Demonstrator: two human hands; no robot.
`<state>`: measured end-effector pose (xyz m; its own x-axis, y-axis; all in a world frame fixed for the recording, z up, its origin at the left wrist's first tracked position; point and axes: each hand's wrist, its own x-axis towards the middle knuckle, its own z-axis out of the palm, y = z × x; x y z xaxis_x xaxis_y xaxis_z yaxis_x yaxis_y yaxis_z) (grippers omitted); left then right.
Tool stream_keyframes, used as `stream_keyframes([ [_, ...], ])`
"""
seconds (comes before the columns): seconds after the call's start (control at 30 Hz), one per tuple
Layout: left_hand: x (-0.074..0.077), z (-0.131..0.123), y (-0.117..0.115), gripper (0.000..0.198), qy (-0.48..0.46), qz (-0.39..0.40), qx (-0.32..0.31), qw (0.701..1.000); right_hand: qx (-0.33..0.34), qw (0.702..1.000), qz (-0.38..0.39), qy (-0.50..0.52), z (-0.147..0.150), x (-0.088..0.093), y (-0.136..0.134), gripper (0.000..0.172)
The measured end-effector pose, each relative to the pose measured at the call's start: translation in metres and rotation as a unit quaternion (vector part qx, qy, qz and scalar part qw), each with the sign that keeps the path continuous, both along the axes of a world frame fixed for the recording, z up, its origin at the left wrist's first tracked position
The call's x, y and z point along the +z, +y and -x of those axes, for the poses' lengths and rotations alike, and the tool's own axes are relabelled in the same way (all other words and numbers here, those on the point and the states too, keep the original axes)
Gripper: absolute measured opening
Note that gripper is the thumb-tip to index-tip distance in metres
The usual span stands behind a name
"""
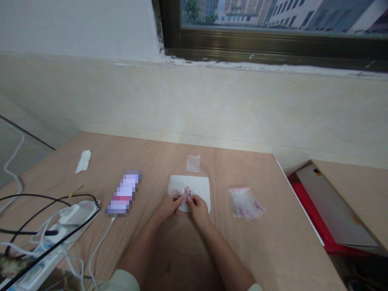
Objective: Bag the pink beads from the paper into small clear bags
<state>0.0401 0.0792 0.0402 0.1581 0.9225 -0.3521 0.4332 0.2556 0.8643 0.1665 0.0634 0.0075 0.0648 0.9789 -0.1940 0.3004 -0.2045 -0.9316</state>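
On the wooden table [281, 234] we see a white sheet [202, 185]; over it, the left hand [167, 205] and right hand [198, 207] — fingertips nearly meeting — both pinch a small clear bag [184, 190] between them, pink pieces [188, 189] showing there.

A phone [124, 193] lies near a power strip [51, 255], 1 white scrap [83, 161] beyond them.

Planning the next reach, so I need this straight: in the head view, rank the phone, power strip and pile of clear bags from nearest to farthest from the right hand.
1. Pile of clear bags: right of the right hand.
2. Phone: leftward, past the left hand.
3. Power strip: farther left, among cables.
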Motion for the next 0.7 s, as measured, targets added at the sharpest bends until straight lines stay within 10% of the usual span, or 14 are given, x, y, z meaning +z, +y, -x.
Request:
stream_keyframes([
  [0.7, 0.0019, -0.0089, 0.0008, 0.032, 0.033, -0.006, -0.004, 0.999, 0.004, 0.998, 0.008, 0.057, -0.0017, 0.0005, 0.001, 0.023],
])
